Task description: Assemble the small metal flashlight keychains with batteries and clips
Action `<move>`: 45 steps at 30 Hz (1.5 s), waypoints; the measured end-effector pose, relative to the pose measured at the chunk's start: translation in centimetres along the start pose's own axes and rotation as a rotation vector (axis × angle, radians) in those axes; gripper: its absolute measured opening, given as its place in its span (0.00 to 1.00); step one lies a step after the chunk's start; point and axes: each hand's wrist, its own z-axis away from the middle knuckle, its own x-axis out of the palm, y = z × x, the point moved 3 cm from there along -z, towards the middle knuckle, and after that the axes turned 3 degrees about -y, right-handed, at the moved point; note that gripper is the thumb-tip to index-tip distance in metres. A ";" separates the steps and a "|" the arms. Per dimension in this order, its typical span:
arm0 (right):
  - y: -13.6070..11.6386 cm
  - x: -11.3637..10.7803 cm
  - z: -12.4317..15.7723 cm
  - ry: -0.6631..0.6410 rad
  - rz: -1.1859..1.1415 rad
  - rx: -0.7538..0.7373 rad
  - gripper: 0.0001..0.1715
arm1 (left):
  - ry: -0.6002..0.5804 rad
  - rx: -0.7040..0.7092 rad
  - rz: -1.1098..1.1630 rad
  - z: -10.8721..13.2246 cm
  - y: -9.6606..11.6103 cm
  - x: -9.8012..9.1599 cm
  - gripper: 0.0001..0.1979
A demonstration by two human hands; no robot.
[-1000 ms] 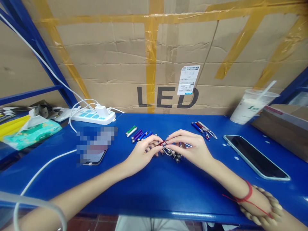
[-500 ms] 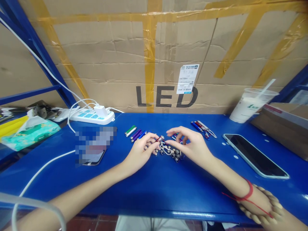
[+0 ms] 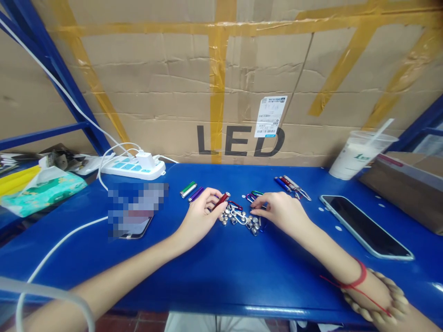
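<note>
- Red tube point(image 3: 222, 199): your left hand point(image 3: 199, 214) pinches it between thumb and fingertips, fingers closed around its lower end. It is tilted, with the silver-capped end raised just left of the pile of silver parts point(image 3: 240, 218).
- Your right hand point(image 3: 281, 210) rests on the blue table point(image 3: 221, 272) just right of the pile, fingers curled downward. The fingertips meet the carabiner clips point(image 3: 255, 195) behind the pile. You cannot tell from this view whether a clip is actually gripped.
- The pile lies loose between your two hands: small caps and rings, unsorted.
- A green tube point(image 3: 188, 189) and a purple tube point(image 3: 196, 194) lie side by side left of the pile, apart from it.
- Three clipped lights point(image 3: 291, 184) lie together right of and behind the pile; these look complete.
- Status, as a judgement: a few units appear finished. The held tube, the two tubes on the left and most of the pile remain unassembled.
- A phone point(image 3: 367, 226) lies well right of the pile, and a power strip point(image 3: 134, 168) well left and behind.
</note>
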 end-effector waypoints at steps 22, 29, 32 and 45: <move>0.7 1.3 -1.3 -0.101 -0.445 -0.004 0.10 | -0.214 0.561 -0.655 1.4 1.6 0.2 0.05; 1.0 1.5 -1.7 -0.143 -0.501 -0.044 0.09 | -0.119 0.611 -0.799 0.8 1.0 0.1 0.03; 1.0 1.6 -1.7 -0.136 -0.499 -0.047 0.11 | -0.104 0.664 -0.829 0.6 0.9 -0.2 0.03; 0.3 1.1 -1.1 0.009 -0.332 -0.092 0.05 | -0.003 0.555 -0.684 1.7 0.3 0.4 0.05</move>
